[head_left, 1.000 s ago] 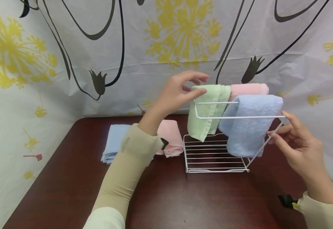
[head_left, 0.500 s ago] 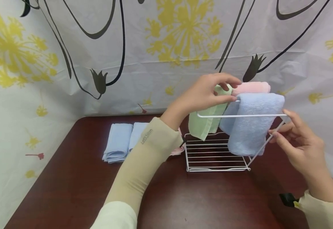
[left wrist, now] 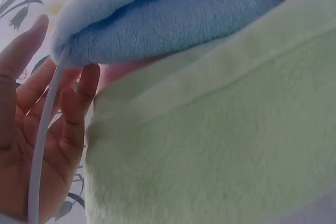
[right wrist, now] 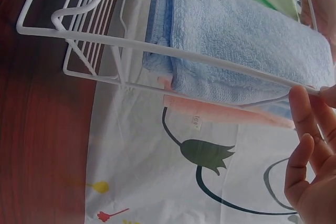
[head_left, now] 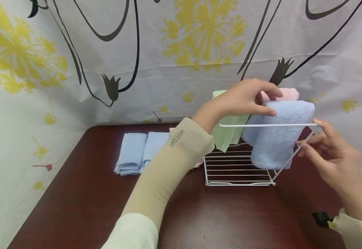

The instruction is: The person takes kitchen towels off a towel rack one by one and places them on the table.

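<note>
A white wire rack (head_left: pixel 239 185) stands on the dark table, with folded towels hung over its upper bars. In the head view the light blue towel (head_left: pixel 282 135) hangs in front, the pink towel (head_left: pixel 291 93) behind it, and the green towel (head_left: pixel 226 135) at the left. My left hand (head_left: pixel 247 98) is at the blue towel's upper left edge, its thumb and fingers spread apart; a rack wire crosses before its palm (left wrist: pixel 52 145) in the left wrist view. On the right side, my right hand (head_left: pixel 336 155) pinches the rack's side wire (right wrist: pixel 210 62) between thumb and fingers.
Two folded blue cloths (head_left: pixel 132 152) lie on the table (head_left: pixel 84 193) to the rack's left. A pink cloth (head_left: pixel 199 162) is mostly hidden by my left forearm. A patterned white sheet (head_left: pixel 156 45) hangs behind the table.
My left hand has moved right along the rack's top, from the green towel to the blue one. The right hand keeps its grip on the rack, and the view shifts slightly.
</note>
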